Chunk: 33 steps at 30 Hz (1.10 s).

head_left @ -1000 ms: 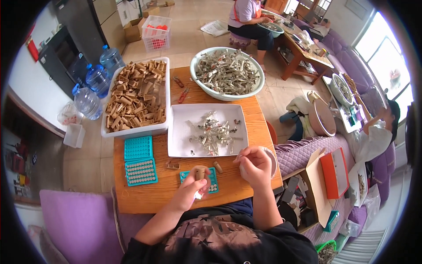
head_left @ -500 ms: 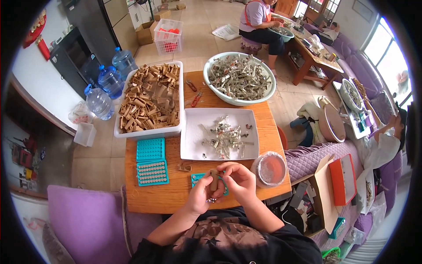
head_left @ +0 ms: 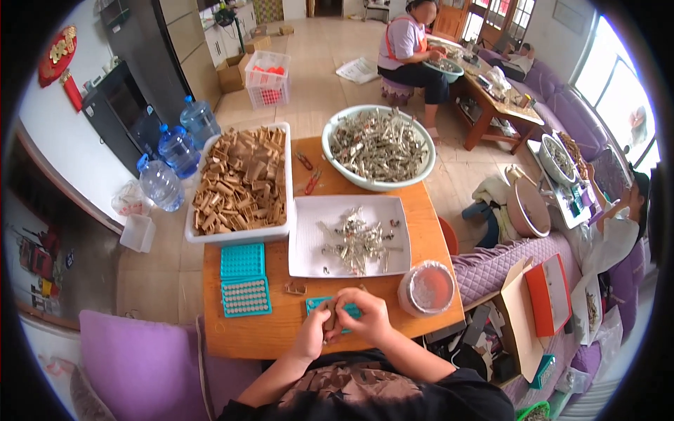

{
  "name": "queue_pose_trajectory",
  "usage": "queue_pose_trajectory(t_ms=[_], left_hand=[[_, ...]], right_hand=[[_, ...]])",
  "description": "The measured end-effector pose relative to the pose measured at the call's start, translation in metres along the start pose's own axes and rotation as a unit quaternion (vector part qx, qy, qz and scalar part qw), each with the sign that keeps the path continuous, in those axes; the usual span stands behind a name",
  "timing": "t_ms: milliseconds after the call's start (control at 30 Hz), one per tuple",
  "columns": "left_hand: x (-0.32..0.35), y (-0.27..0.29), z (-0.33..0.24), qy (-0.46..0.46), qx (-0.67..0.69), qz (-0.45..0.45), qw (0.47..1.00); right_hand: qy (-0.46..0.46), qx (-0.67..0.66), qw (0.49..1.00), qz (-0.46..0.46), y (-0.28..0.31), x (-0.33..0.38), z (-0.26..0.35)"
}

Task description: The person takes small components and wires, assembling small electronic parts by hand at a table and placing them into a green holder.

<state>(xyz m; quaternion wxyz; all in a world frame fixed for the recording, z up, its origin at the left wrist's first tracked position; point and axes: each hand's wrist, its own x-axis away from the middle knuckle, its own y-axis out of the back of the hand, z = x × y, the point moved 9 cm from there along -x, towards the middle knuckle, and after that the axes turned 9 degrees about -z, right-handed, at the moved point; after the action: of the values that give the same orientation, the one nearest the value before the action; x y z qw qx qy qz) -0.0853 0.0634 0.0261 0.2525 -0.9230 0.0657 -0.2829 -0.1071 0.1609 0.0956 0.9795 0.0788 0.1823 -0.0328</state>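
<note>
Brown piece [head_left: 330,318], long axis roughly up the view

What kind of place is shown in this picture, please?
Probably a home living room that also serves as a workspace. A purple sofa and large water bottles look domestic, while the wooden table carries loose small pieces in a white tray.

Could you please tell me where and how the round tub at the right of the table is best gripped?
I'd curl the right hand around the outer wall of the tub, below the rim, coming from the near side. It stands upright with bare table there, while the white box sits close behind; the rim looks film-wrapped, probably a poorer hold.
</note>
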Motion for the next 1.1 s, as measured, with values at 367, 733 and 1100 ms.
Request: queue_pose_trajectory(t_ms=[367,733,1100], left_hand=[[0.002,0.005,0.003,0.010,-0.095,0.069,0.993],[0.018,-0.054,0.024,0.056,-0.197,0.311,0.928],[-0.028,-0.002,-0.006,-0.021,-0.104,0.179,0.978]], right_hand=[[-0.016,-0.022,0.996,0.085,-0.002,0.004,-0.007],[-0.009,-0.096,0.955,0.279,0.056,-0.008,0.028],[-0.153,-0.412,0.741,-0.508,0.362,0.054,-0.252]])
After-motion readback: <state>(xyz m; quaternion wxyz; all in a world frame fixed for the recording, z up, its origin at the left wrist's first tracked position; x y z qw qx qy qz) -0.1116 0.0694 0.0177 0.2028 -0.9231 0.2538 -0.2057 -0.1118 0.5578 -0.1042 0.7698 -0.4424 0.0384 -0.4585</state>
